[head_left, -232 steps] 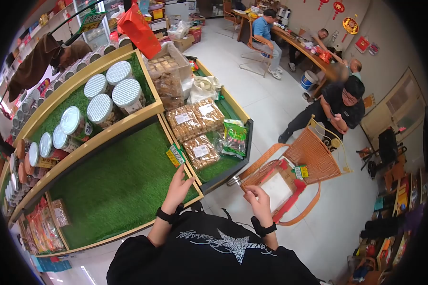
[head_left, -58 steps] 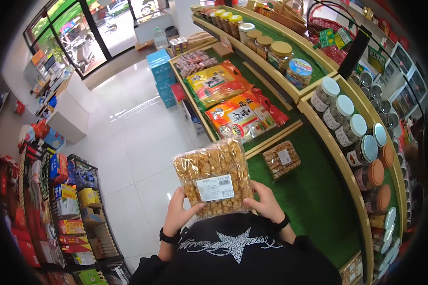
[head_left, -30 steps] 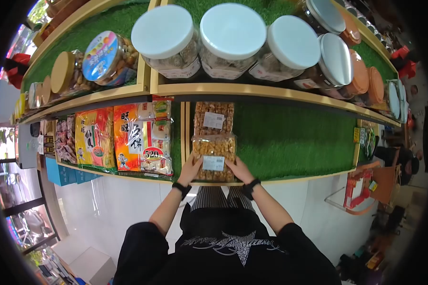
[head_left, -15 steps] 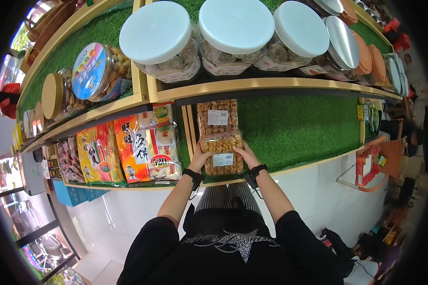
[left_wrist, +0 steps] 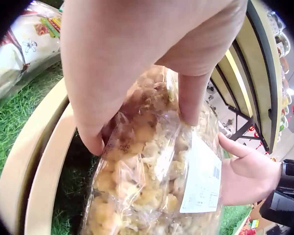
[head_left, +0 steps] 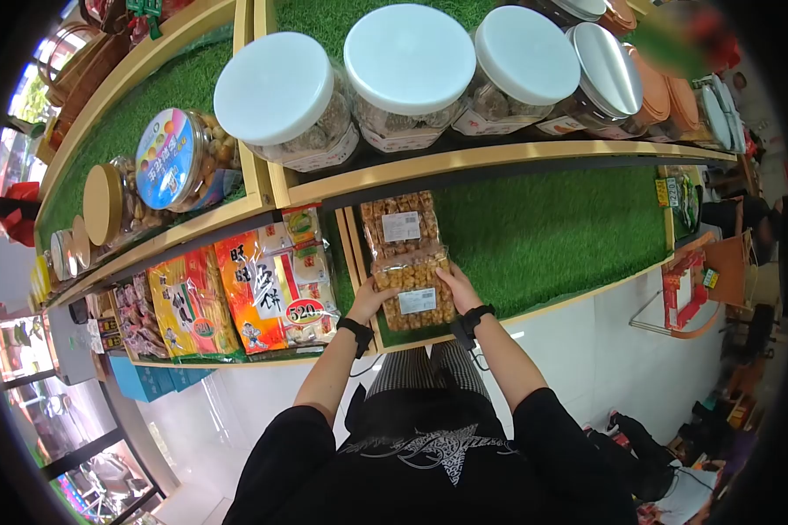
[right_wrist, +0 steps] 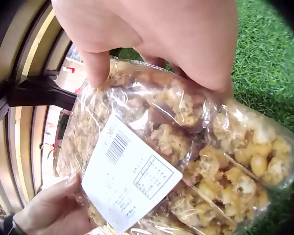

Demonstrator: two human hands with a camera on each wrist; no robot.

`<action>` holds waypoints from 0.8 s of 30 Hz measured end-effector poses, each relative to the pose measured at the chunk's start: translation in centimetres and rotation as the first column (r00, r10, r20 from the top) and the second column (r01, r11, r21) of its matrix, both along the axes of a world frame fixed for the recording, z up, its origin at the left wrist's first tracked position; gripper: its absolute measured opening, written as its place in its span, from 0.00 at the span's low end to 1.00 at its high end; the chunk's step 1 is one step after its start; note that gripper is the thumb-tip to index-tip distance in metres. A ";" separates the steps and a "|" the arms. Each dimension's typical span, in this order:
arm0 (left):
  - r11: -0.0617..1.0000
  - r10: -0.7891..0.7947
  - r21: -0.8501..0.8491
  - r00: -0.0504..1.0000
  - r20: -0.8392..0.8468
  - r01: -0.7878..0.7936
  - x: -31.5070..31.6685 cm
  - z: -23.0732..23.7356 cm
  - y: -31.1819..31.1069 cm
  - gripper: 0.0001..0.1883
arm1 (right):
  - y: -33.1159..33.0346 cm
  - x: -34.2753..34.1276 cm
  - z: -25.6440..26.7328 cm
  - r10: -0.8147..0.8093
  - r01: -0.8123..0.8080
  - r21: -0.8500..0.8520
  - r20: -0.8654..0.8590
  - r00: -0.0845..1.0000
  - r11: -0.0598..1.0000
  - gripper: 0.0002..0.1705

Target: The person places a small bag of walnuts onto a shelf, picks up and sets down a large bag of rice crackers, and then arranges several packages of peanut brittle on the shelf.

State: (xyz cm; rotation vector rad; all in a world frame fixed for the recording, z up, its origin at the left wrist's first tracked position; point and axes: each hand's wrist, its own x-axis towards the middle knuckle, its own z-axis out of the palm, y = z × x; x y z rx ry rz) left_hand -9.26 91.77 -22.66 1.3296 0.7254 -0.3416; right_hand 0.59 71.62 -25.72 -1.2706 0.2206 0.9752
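A clear bag of golden, nutty snack clusters [head_left: 397, 319] with a white barcode label is held low over the green-turf shelf, at its front left corner. My left hand [head_left: 370, 300] grips its left side, thumb on the top face. On the opposite side my right hand [head_left: 458, 290] holds it the same way, its thumb [right_wrist: 95, 68] pressing the film in the right wrist view. Just behind, a similar bag of clusters [head_left: 381, 210] lies on the turf, the held bag's far edge right at it. Fingers under the held bag are largely hidden.
A wooden divider [head_left: 353, 254] runs along the left, with large red and yellow rice-cracker bags [head_left: 254, 289] beyond it. Above, a raised wooden ledge [head_left: 499, 150] carries white-lidded jars [head_left: 409, 57]. Green turf [head_left: 552, 236] stretches right towards a rattan chair [head_left: 727, 271].
Earliest, both hands were without a bag near the shelf's other end. Later they held the bag up in the air, then lowered it to the shelf beside the other bag. Lately the hands hardly moved.
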 end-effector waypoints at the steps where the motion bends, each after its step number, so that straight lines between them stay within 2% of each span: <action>1: 1.000 -0.005 0.006 1.000 0.008 0.005 -0.2 -0.6 0.0 0.31 | 0.0 -0.2 0.0 -0.002 0.002 0.009 0.016 1.000 1.000 0.44; 3: 0.999 -0.017 0.048 0.999 0.038 0.015 -0.4 -1.3 -0.1 0.33 | 0.4 0.3 0.6 -0.011 0.010 0.026 0.047 0.999 1.000 0.43; 5: 0.996 0.003 0.090 0.998 0.063 -0.008 -0.7 -1.4 -0.8 0.34 | 0.6 0.4 2.1 0.093 -0.080 -0.110 0.115 0.989 0.991 0.42; 6: 0.969 0.008 0.247 0.999 0.043 -0.018 -0.9 -1.5 -1.2 0.35 | 0.9 0.2 2.1 0.072 -0.048 -0.141 0.175 0.982 0.989 0.43; 7: 0.919 0.014 0.394 1.000 0.025 -0.023 -1.4 -2.0 -1.7 0.35 | 0.9 -0.1 1.8 0.057 -0.031 -0.142 0.182 0.982 0.989 0.43; 8: 0.872 0.039 0.474 0.982 0.184 -0.124 -1.9 -3.3 -2.4 0.36 | 0.9 -0.5 1.5 0.136 0.001 -0.370 0.343 0.929 0.929 0.41; 9: 0.836 -0.007 0.529 0.959 0.282 -0.150 -2.0 -3.1 -2.6 0.39 | 0.9 -0.6 1.7 0.241 0.085 -0.570 0.472 0.848 0.817 0.40; 10: 0.722 -0.025 0.681 0.979 0.205 -0.124 -2.2 -1.4 -3.4 0.40 | 1.0 -1.0 3.8 0.250 0.128 -0.623 0.481 0.840 0.771 0.41; 11: 0.583 -0.030 0.808 0.991 0.130 -0.089 -2.7 0.5 -4.3 0.40 | 0.7 -1.5 6.1 0.203 0.127 -0.629 0.426 0.882 0.767 0.40; 13: 0.662 -0.084 0.746 0.981 0.174 -0.075 -3.5 2.2 -4.4 0.41 | -0.8 -2.5 6.0 0.165 0.195 -0.554 0.533 0.830 0.809 0.36; 15: 0.675 -0.105 0.736 0.981 0.161 -0.049 -4.2 2.1 -4.3 0.39 | -3.2 -3.4 8.9 0.147 0.116 -0.493 0.463 0.874 0.862 0.34; 16: 0.824 -0.095 0.565 0.970 0.225 -0.051 -3.9 4.1 -4.4 0.38 | -4.8 -4.1 9.5 0.169 0.144 -0.501 0.528 0.832 0.853 0.32; 17: 0.930 -0.075 0.366 0.958 0.275 -0.033 -3.6 6.2 -4.5 0.37 | -6.7 -4.7 10.1 0.183 0.162 -0.515 0.555 0.812 0.841 0.31; 18: 0.973 -0.057 0.230 0.970 0.236 0.002 -3.8 4.6 -4.1 0.34 | -8.6 -5.6 10.4 0.088 0.245 -0.463 0.587 0.804 0.852 0.31; 19: 0.995 -0.048 0.092 0.981 0.186 0.031 -4.2 2.6 -3.8 0.32 | -10.6 -6.5 10.7 -0.007 0.324 -0.406 0.614 0.789 0.854 0.30; 20: 0.999 -0.047 -0.013 0.986 0.162 0.050 -4.0 2.0 -4.1 0.28 | -12.8 -7.3 11.6 -0.051 0.357 -0.427 0.580 0.813 0.831 0.29; 21: 0.980 -0.197 0.009 0.980 0.028 0.196 -3.3 4.5 -4.7 0.27 | -15.0 -8.1 12.8 -0.098 0.387 -0.446 0.546 0.832 0.807 0.28; 23: 0.916 -0.399 -0.062 0.913 -0.086 0.395 -1.7 7.5 -6.5 0.26 | -19.3 -10.4 13.9 -0.179 0.515 -0.441 0.606 0.775 0.735 0.25; 24: 0.905 -0.425 -0.027 0.904 -0.046 0.424 -1.3 7.5 -7.7 0.24 | -21.3 -11.6 13.9 -0.209 0.546 -0.434 0.614 0.761 0.716 0.25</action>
